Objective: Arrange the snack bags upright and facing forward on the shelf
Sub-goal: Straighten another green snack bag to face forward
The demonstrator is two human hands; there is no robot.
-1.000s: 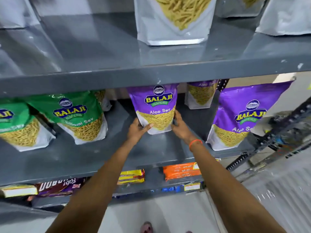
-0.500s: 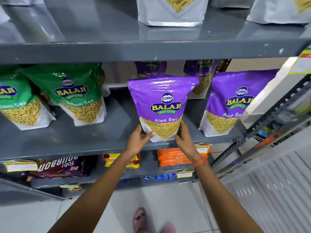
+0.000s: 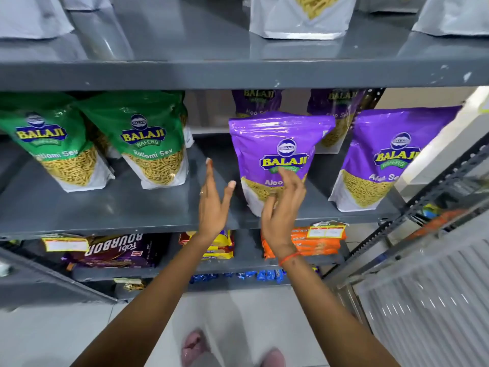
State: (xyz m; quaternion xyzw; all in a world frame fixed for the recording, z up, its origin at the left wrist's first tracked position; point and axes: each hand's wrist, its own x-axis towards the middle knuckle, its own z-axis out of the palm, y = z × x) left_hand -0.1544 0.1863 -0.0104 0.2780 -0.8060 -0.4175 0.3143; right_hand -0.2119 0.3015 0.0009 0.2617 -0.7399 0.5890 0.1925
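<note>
A purple Aloo Sev bag (image 3: 280, 144) stands upright near the front edge of the grey middle shelf (image 3: 105, 207), label facing me. My left hand (image 3: 213, 202) is open just left of the bag, fingers spread, not touching it. My right hand (image 3: 283, 207) is open in front of the bag's lower part, covering some of its label. A second purple bag (image 3: 386, 160) stands to the right, leaning slightly. Two green Ratlami Sev bags (image 3: 150, 144) (image 3: 50, 147) stand on the left. More purple bags (image 3: 254, 102) stand behind.
The upper shelf (image 3: 238, 72) carries white-bottomed bags (image 3: 301, 19). Below lie a Bourbon biscuit pack (image 3: 113, 250), yellow packs (image 3: 219, 245) and orange packs (image 3: 315, 242). A metal rack upright (image 3: 423, 205) and a corrugated panel (image 3: 428, 300) stand at the right. My feet (image 3: 195, 348) are on the floor.
Both hands have let go of the purple bag and drawn back, fingers spread. The bag now stands by itself at the shelf's front. The camera view has shifted slightly.
</note>
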